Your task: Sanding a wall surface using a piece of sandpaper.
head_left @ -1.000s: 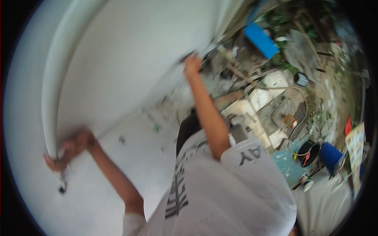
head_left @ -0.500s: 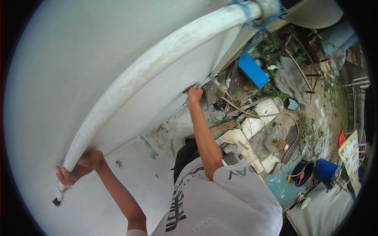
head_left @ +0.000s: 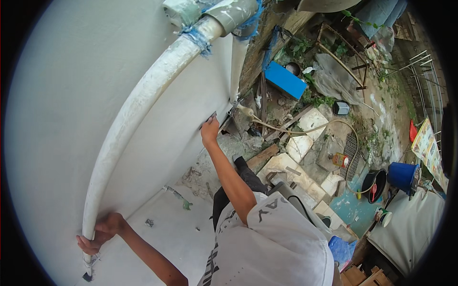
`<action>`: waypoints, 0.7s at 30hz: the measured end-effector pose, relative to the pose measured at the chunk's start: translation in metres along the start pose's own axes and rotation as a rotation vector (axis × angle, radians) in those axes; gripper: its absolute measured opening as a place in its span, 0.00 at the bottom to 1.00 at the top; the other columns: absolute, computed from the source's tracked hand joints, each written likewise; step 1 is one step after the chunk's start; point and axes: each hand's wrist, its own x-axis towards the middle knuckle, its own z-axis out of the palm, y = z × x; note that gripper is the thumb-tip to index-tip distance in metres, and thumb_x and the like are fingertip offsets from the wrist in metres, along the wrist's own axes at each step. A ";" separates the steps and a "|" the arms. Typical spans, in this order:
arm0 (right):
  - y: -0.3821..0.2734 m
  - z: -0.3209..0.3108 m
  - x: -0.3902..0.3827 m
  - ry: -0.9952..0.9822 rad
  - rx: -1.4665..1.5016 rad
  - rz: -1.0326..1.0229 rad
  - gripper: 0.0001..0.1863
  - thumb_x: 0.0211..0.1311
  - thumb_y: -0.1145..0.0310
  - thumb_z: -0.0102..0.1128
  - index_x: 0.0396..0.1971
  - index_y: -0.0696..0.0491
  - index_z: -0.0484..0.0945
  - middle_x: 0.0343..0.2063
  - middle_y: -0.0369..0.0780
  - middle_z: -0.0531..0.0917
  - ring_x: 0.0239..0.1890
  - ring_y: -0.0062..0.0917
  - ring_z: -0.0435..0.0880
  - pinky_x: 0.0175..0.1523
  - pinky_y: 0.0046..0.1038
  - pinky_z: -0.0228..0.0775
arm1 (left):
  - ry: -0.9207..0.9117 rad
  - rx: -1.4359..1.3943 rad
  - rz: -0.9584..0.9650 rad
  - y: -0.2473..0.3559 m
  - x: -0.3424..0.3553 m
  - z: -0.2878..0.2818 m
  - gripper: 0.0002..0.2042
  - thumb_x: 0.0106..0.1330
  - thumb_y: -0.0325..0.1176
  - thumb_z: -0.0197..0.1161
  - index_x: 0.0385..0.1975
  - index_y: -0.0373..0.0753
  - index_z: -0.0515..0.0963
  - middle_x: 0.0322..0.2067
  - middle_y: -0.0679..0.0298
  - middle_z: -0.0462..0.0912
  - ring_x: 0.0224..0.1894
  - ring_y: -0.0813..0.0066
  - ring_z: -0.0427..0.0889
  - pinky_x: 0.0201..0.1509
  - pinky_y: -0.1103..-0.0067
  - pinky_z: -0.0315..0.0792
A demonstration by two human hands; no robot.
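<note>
A long white pipe (head_left: 129,114) curves down along the pale wall (head_left: 57,105). Near its lower end my left hand (head_left: 101,232) is closed around it, fingers wrapped over the far side. My right hand (head_left: 210,130) is closed on a flat grey scraper (head_left: 213,115) and is close against the wall below the pipe. Most of that scraper is hidden by the hand, so its full shape does not show. Just beyond it, the wall's corner meets a wooden board and a pale hose end (head_left: 244,110).
Blue cord (head_left: 194,38) is tied around the pipe's upper joint. Rubble, broken tiles (head_left: 299,147) and a blue box (head_left: 285,80) lie on the ground to the right. A hose (head_left: 329,125) runs to a black basin (head_left: 373,183) beside a blue bucket (head_left: 402,177).
The view has shifted, bringing more of the pipe's upper joint into sight. My left hand still grips the pipe, while my right hand remains at the wall with the scraper.
</note>
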 end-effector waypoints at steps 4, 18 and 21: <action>-0.038 -0.029 -0.005 -0.270 0.048 0.324 0.20 0.75 0.74 0.36 0.60 0.68 0.68 0.51 0.56 0.80 0.53 0.42 0.79 0.58 0.33 0.68 | 0.017 0.004 0.051 -0.016 -0.003 -0.013 0.23 0.75 0.46 0.41 0.54 0.30 0.65 0.54 0.57 0.64 0.57 0.62 0.58 0.65 0.62 0.52; -0.011 -0.011 -0.015 -0.247 -0.165 0.072 0.22 0.71 0.75 0.41 0.62 0.69 0.65 0.49 0.63 0.78 0.56 0.56 0.76 0.60 0.41 0.68 | 0.023 0.020 0.010 -0.012 0.007 -0.012 0.27 0.78 0.51 0.25 0.53 0.36 0.66 0.53 0.59 0.65 0.57 0.65 0.61 0.66 0.61 0.53; -0.036 -0.024 -0.026 -0.159 -0.168 -0.130 0.23 0.73 0.74 0.41 0.62 0.71 0.63 0.53 0.64 0.76 0.58 0.54 0.74 0.62 0.40 0.67 | 0.054 -0.024 -0.009 -0.014 -0.004 -0.007 0.28 0.77 0.51 0.22 0.53 0.36 0.66 0.54 0.59 0.64 0.57 0.66 0.60 0.66 0.62 0.53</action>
